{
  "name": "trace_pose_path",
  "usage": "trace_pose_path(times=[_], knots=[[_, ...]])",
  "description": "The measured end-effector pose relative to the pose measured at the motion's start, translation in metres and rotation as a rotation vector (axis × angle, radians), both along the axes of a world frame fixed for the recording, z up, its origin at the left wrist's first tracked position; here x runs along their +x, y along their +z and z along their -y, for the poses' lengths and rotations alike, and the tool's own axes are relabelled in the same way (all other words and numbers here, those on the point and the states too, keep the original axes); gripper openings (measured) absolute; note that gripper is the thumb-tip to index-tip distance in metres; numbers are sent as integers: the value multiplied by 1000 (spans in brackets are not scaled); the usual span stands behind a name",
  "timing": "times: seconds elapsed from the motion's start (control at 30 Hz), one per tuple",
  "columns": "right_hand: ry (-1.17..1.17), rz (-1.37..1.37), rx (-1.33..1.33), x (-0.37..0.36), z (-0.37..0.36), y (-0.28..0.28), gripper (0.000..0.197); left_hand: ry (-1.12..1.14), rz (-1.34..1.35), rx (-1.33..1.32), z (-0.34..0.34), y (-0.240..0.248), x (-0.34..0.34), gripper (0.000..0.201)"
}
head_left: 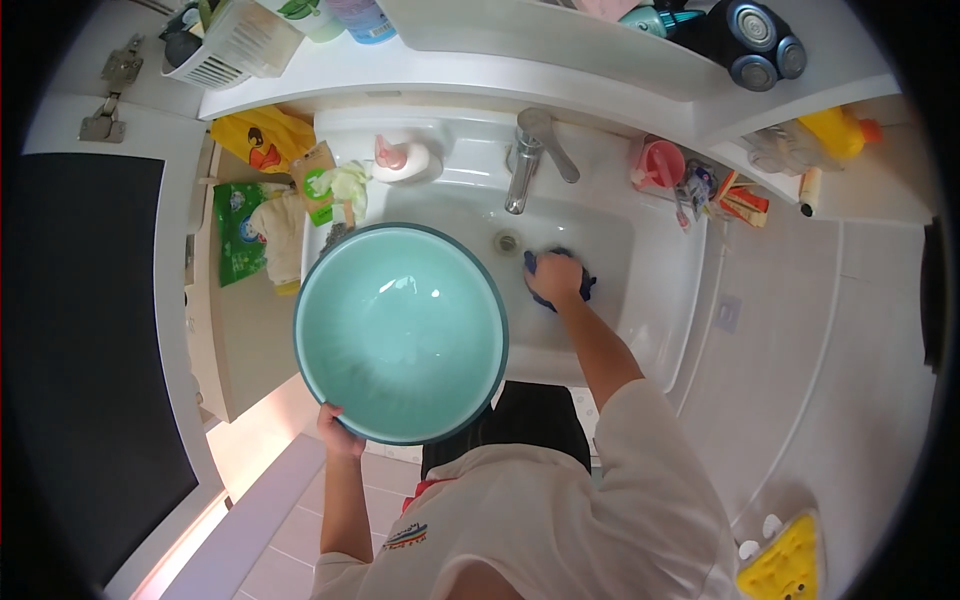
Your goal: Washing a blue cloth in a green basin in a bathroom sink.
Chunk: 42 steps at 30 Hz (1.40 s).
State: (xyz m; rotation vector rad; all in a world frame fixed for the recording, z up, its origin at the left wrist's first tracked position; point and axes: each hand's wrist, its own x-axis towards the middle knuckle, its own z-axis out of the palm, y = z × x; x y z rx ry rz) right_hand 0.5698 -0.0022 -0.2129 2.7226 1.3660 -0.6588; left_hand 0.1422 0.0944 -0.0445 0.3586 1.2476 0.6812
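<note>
A round turquoise basin (400, 330) with a darker rim covers the left part of the white sink (650, 300). Its near-left rim is in the grip of my left hand (338, 432), thumb over the edge and the other fingers hidden beneath. Shiny highlights show on the basin's inside. My right hand (557, 277) is down in the sink, closed on a crumpled dark blue cloth (580, 292) that bulges out around the fingers. Just left of that hand lies the drain (507, 242). The chrome faucet (522, 180) stands behind it, with no water seen running.
A soap dispenser (402, 160) with a pink pump sits on the sink's back left. Pink cup (658, 163) and small items line the back right corner. Packets, including a green bag (240, 235), crowd the left side. A white shelf (460, 70) with an electric shaver (755, 45) overhangs the back.
</note>
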Motion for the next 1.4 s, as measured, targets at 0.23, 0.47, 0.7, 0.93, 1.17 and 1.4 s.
trace_pose_path(times=[0.23, 0.47, 0.7, 0.93, 1.17, 1.4], knots=[[-437, -448, 447, -10, 51, 27, 48, -10, 24, 4, -1, 2, 4, 50], [130, -150, 30, -49, 51, 50, 82, -24, 37, -3, -2, -10, -11, 50], [-1, -56, 88, -39, 10, 9, 49, 10, 6, -30, -1, -1, -5, 53], [-110, -12, 77, -21, -30, -11, 38, -5, 63, -31, 3, -4, -8, 52], [-299, -296, 730, -4, 53, 16, 67, -176, 160, -59, 18, -12, 26, 53], [-1163, -1047, 1134, -53, 204, 146, 66, -498, 306, -150, 47, -39, 141, 55]])
